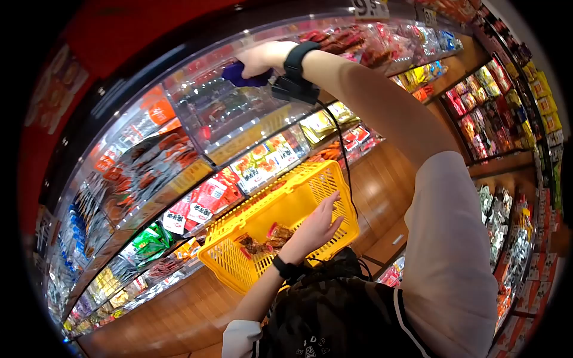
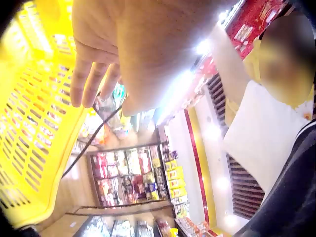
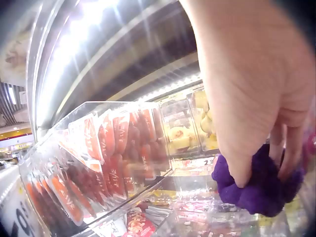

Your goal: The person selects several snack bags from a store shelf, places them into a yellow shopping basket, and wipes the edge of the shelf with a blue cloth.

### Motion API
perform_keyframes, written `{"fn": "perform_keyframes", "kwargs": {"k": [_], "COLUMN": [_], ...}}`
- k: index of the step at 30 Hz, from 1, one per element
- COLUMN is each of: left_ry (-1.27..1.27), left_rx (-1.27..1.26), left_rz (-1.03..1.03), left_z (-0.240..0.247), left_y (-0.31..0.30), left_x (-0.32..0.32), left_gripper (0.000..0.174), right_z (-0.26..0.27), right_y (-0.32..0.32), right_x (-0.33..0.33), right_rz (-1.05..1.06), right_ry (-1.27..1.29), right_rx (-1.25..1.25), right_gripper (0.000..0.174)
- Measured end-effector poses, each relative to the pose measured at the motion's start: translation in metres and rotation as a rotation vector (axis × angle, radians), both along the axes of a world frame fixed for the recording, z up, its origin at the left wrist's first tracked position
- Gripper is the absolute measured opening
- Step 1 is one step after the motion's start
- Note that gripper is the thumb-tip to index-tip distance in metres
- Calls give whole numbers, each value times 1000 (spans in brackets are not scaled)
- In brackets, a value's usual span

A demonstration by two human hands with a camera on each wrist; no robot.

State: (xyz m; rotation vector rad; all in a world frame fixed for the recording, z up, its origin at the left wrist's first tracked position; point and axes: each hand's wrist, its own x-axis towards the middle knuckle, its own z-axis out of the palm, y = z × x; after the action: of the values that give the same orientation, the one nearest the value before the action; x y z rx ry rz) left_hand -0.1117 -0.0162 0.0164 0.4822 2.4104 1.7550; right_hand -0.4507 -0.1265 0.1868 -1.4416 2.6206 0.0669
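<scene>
My right hand (image 1: 262,58) reaches up to the top shelf and grips a bunched purple cloth (image 3: 256,190), thumb on one side and fingers on the other. In the head view the cloth lies over a clear plastic bin (image 1: 206,140), through whose walls the shelf below shows. Lower down, my left hand (image 1: 313,232) extends over the yellow basket (image 1: 349,206) with its fingers straight and nothing in them. Several brown snack packets (image 1: 277,235) lie inside the basket. The left wrist view shows the open palm beside the slotted basket wall (image 2: 34,128).
A neighbouring clear bin holds orange-and-white packets (image 3: 113,143). Shelves of bagged snacks (image 1: 212,194) curve around below, and another snack rack (image 1: 486,110) stands at right. A black cable (image 1: 341,134) hangs from the right wrist device. Another person's white shirt (image 2: 256,133) appears in the left wrist view.
</scene>
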Motion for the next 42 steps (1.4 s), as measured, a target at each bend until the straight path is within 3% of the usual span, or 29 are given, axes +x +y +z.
{"fn": "perform_keyframes", "kwargs": {"k": [3,4,8,10,11,13,14,16,19,22,23,24,25,26,27,28,29,30,31,32,33,34,35,39,40,41,42], "left_ry": [-34,62,64,-126,-128,-405,-408,-100,-293,-249,-259,-260,-259,-258,-259,-213,-166,-166,-158,-149,-149,-181,-211,-163,-193,-225,-256], "left_rx": [164,134,217,437,437,377,378,308,184,213,235,238,211,185,190,219,248,253,241,226,229,240,251,291,362,432,456], "left_rz": [-40,-18,48,21,18,-90,-92,-120,-252,-242,-246,-244,-264,-284,-281,-318,-354,-350,-479,-608,-605,-682,-759,-900,-905,-909,-822], "left_z": [-5,-10,-31,-41,-46,-35,-47,-73,-79,-86,-86,-86,-87,-88,-91,-94,-96,-96,-97,-97,-93,-82,-71,-29,-20,-12,-5], "left_y": [41,53,84,87,87,80,84,92,87,88,89,90,92,95,99,103,107,110,111,112,112,110,109,98,90,81,69], "left_x": [-7,-11,-23,-27,-23,-15,-10,-1,6,12,13,13,13,13,14,16,18,20,22,23,23,23,22,16,14,13,11], "left_gripper": [65,58,46,39,39,32,32,29,23,28,29,29,30,30,30,31,31,31,29,28,28,26,27,27,29,30,28], "right_z": [12,10,8,7,6,21,28,33,41,55,51,60,72,110,145,89,99,100,89,112,116,113,120,144,145,147,150], "right_y": [2,-1,-1,-4,-2,3,8,18,46,79,96,110,122,132,121,166,183,207,231,244,262,283,296,357,360,371,392], "right_x": [12,10,11,8,5,16,24,35,56,84,94,113,131,160,185,167,176,187,189,198,201,193,199,189,198,198,196], "right_rz": [-38,-32,-11,11,7,-77,-83,-43,81,178,360,349,218,-24,-376,84,107,-23,-23,-76,-145,-20,-162,-197,-364,-369,-255], "right_ry": [-33,-24,37,45,43,-12,1,35,21,-11,42,60,-34,-505,-617,-221,-180,-249,-285,-292,-232,-245,-221,164,139,141,371], "right_rx": [25,39,42,53,54,42,9,-126,-365,-501,-704,-718,-578,-654,-647,-816,-805,-875,-1041,-857,-834,-935,-931,-867,-987,-988,-824], "right_gripper": [41,41,41,41,41,40,37,36,40,41,41,42,43,17,16,42,52,53,56,58,60,51,48,52,50,50,46]}}
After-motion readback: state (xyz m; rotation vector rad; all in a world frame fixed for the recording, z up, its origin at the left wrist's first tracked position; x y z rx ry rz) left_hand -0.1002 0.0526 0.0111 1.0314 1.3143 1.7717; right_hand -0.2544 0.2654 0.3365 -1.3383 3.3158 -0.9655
